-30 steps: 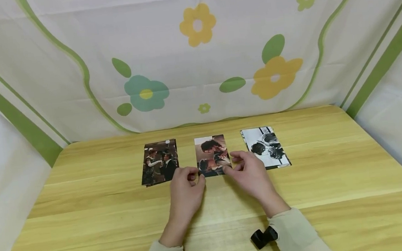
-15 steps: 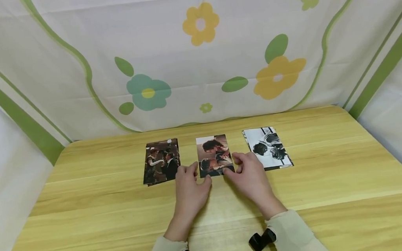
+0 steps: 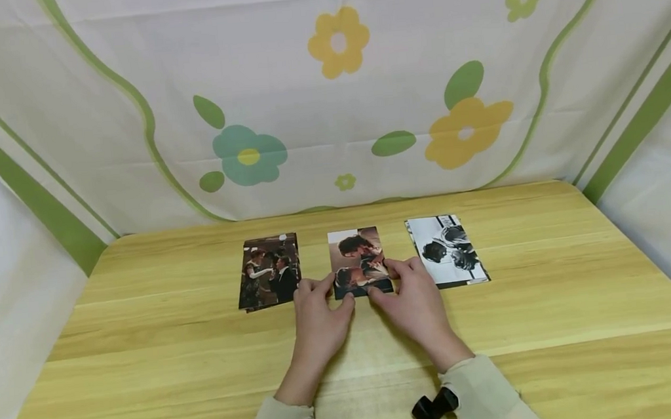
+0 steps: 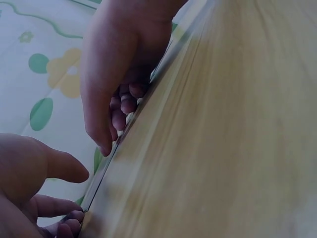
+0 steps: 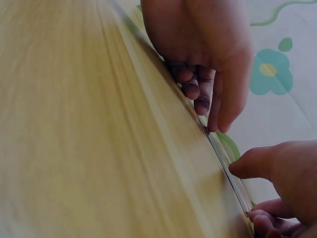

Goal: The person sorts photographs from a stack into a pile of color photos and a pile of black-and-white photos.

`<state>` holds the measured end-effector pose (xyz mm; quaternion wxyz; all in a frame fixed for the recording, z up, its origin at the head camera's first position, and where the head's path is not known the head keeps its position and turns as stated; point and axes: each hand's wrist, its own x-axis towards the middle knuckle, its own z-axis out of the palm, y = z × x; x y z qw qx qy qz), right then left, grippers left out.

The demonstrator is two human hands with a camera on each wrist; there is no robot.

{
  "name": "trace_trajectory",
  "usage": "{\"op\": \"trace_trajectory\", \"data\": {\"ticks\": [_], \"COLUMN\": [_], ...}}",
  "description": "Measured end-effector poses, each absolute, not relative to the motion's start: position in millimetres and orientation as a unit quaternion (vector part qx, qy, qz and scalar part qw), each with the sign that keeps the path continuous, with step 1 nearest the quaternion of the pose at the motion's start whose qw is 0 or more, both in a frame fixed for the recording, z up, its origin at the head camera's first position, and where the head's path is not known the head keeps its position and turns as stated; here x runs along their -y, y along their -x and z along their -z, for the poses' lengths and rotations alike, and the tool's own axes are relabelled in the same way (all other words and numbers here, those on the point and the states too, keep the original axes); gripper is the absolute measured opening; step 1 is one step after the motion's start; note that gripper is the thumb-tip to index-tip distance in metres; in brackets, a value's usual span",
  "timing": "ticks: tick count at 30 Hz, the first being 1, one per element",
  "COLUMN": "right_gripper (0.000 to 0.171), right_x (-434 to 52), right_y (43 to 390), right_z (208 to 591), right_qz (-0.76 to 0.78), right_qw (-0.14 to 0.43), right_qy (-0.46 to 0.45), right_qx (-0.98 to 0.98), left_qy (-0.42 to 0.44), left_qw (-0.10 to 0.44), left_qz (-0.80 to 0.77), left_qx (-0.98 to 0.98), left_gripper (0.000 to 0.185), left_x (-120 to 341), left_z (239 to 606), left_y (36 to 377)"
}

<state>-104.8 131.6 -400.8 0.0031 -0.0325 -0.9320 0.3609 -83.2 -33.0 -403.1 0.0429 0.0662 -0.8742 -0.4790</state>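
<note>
A colour photo print lies flat on the table between my two hands in the head view. My left hand is at its lower left corner, index finger by the left edge and thumb by the bottom edge. On the other side my right hand touches the right edge with its index finger, and its thumb is at the bottom edge. Both wrist views show thumbs held apart from the fingers, with the left hand and right hand near the thin photo edge. Whether several prints lie under the top one is hidden.
To the left lies a stack of dark colour photos, its edges uneven. A stack topped by a black-and-white photo lies to the right. The wooden table ends at a white flowered curtain behind.
My left hand has shifted right and its thumb has moved away from the fingers. My right hand has come in against the print's right edge. The photos look nearly unmoved.
</note>
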Motion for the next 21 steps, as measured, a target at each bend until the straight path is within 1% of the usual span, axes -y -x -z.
{"op": "trace_trajectory", "data": {"ticks": [8, 17, 21], "right_gripper": [0.076, 0.077, 0.077], "right_x": [-128.6, -126.6, -125.9], "right_y": [105.2, 103.4, 103.4], "right_z": [400.8, 399.3, 399.0], "right_qz": [-0.356, -0.356, -0.357], "right_qw": [0.000, -0.005, -0.005], "right_qy": [0.040, 0.051, 0.055], "right_qx": [0.934, 0.933, 0.932], "left_qy": [-0.093, -0.137, -0.157], "left_qw": [0.036, 0.023, 0.026], "left_qz": [0.507, 0.545, 0.560], "left_qx": [0.856, 0.827, 0.813], "left_gripper": [0.052, 0.049, 0.046], "left_x": [30.4, 26.5, 24.6], "left_z": [404.2, 397.4, 395.4], "left_y": [86.6, 87.9, 89.1]}}
